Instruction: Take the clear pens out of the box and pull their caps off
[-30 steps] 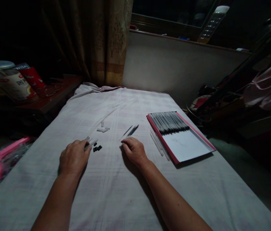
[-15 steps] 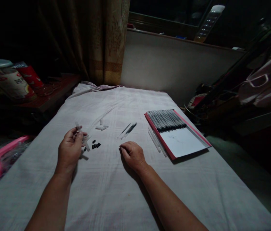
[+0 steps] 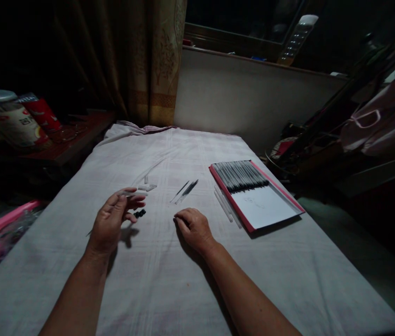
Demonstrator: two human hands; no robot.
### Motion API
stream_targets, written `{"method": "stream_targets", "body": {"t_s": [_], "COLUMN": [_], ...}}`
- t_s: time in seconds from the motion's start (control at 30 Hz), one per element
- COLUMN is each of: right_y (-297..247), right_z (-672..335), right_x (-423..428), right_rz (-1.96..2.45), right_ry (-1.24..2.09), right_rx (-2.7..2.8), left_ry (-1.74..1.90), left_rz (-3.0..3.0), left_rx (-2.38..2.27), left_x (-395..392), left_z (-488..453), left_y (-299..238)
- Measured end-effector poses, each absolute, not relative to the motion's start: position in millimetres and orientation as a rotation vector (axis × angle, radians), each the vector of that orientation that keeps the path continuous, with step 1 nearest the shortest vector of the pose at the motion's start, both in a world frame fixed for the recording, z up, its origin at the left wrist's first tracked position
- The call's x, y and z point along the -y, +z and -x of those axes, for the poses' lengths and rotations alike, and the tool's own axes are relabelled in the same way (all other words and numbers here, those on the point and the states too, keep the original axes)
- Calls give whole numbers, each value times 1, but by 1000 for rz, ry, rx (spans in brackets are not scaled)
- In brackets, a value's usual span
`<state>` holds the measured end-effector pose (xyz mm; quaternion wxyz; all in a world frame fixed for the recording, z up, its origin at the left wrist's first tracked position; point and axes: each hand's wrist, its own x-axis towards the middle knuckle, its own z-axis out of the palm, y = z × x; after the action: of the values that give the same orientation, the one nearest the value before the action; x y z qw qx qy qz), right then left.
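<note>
- Left hand point(image 3: 111, 218): thumb and forefinger pinch a clear tube point(image 3: 142, 194), other fingers spread — its long axis runs crosswise.
- Right hand point(image 3: 194, 226): curled on the cloth point(image 3: 155, 289), grip hidden, cannot tell more — nearer the dark refills point(image 3: 189, 188), just beyond it.

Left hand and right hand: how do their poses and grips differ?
The left hand is raised above the cloth, while the right hand rests on it. The left hand is partly spread; the right hand is curled. The left hand holds a clear tube; nothing shows in the right hand. Both are bare.
</note>
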<state>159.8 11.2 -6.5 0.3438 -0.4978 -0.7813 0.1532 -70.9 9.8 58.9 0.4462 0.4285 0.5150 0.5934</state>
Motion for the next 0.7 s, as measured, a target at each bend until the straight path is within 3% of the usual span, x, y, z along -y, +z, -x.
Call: {"method": "stream_targets", "body": {"t_s": [0.23,0.43,0.7], "right_y": [4,47,80], "right_z": [-172,-175,-161], "right_x": [-33,-87,-145], "right_rz": [1485,1745,1495], "right_ry": [399,146,107], "right_rx": [2018,2402,2923], "left_ry": [1266,1180,1158], "left_rz": [-1041,-1017,-1027], "left_rx": [-1256,-1265,-1245], "left_x": [-9,-9,-13], "left_z": [53,34,25], "left_y": [50,37,18]}}
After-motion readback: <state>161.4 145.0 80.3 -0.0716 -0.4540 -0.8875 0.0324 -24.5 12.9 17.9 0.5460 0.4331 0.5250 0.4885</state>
